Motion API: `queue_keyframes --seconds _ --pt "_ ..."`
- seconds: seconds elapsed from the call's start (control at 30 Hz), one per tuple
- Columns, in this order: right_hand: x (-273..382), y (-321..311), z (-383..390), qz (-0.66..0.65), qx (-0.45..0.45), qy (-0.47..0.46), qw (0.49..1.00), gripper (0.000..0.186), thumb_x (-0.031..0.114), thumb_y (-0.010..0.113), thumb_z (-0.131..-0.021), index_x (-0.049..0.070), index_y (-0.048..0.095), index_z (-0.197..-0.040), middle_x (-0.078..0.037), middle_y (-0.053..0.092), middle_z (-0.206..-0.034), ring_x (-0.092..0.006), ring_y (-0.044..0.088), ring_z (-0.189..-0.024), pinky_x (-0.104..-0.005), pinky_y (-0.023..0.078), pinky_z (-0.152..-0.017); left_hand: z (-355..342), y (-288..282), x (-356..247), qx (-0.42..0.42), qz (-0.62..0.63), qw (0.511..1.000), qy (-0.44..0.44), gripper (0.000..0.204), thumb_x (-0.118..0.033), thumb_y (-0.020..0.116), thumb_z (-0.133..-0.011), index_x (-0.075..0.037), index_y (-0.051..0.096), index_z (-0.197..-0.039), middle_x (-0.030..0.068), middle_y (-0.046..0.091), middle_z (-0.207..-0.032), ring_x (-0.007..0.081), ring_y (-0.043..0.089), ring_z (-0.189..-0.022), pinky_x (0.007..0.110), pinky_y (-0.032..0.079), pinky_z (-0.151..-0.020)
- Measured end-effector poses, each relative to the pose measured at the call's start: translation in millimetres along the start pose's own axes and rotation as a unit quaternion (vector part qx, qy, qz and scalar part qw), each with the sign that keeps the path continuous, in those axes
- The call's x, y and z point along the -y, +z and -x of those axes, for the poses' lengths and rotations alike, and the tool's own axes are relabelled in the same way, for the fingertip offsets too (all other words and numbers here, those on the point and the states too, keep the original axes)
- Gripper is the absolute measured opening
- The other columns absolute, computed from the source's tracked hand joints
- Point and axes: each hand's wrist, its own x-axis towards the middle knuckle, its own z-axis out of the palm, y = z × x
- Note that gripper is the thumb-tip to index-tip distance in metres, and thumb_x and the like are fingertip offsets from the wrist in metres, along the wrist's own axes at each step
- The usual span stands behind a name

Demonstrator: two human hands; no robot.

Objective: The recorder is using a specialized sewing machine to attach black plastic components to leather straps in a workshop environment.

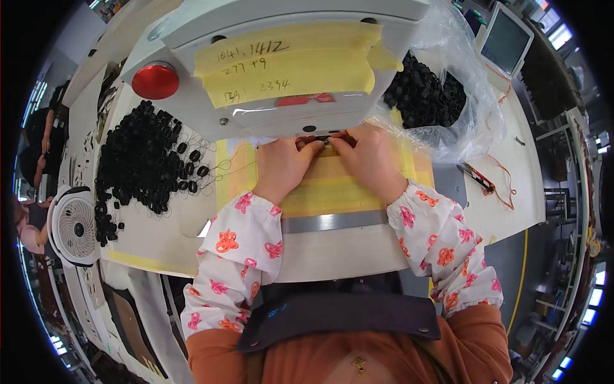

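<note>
Under the front of a white sewing machine [300, 118], my left hand [281, 168] and my right hand [369, 159] meet with thumbs and fingertips pinched together. A small dark piece [325, 140] shows between the fingertips; its shape is mostly hidden by the fingers and the machine. Both hands are over a work surface covered in yellow tape [332, 185]. Left of my left hand spreads a heap of small black loops [137, 157], with loose threads trailing toward the hand. Beyond my right hand, a clear plastic bag [476, 137] holds many similar black loops [428, 93].
A red round button [155, 80] sits on the machine's left side. At the right lie a cutter [478, 178] and an orange cord [510, 192]. A white fan [75, 225] stands at the table's left edge, and a screen [506, 40] at the back right. Another person's arm [47, 134] shows far left.
</note>
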Motion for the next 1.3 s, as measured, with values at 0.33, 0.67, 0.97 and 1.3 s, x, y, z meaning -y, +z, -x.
queue_keyframes --seconds 0.33,0.67,0.97,1.3 --pt "-0.5 2.6 -3.0 0.009 -0.009 -0.035 0.999 0.005 -0.001 0.061 -0.07 -0.002 0.057 -0.074 -0.015 0.057 -0.069 -0.0313 0.056 -0.064 -0.0363 0.045 -0.057 -4.4 -1.2 8.9 0.002 0.075 0.997 0.034 0.023 -0.023 0.064 -0.079 -0.002 0.064 -0.089 0.0044 0.063 -0.069 0.0094 0.053 -0.059 0.025 0.041 -0.056" --pt "-2.1 2.9 -3.8 0.014 -0.014 -0.054 0.998 0.004 -0.001 0.059 -0.072 -0.002 0.055 -0.073 -0.016 0.056 -0.069 -0.033 0.055 -0.065 -0.0376 0.045 -0.057 -6.4 1.5 8.8 -0.008 0.048 0.998 0.046 0.018 -0.021 0.063 -0.074 -0.007 0.064 -0.086 0.0084 0.065 -0.074 0.0236 0.06 -0.066 0.033 0.045 -0.06" --pt "-0.8 0.2 -6.3 0.042 0.002 -0.049 0.998 0.006 -0.002 0.057 -0.071 -0.001 0.052 -0.074 -0.017 0.056 -0.069 -0.0341 0.055 -0.065 -0.0388 0.045 -0.056 -7.8 -3.8 1.9 0.04 -0.002 0.999 -0.024 0.019 -0.027 0.06 -0.077 -0.011 0.066 -0.085 0.007 0.065 -0.076 0.0235 0.061 -0.068 0.033 0.045 -0.059" --pt "-0.5 0.2 -6.2 0.03 0.022 -0.035 0.999 0.009 -0.002 0.056 -0.072 -0.001 0.048 -0.075 -0.019 0.054 -0.067 -0.0367 0.053 -0.062 -0.0406 0.044 -0.054 -5.3 -1.6 3.5 0.021 -0.025 0.999 -0.017 0.021 -0.03 0.06 -0.077 -0.013 0.065 -0.087 0.0059 0.064 -0.075 0.025 0.061 -0.068 0.035 0.045 -0.059"
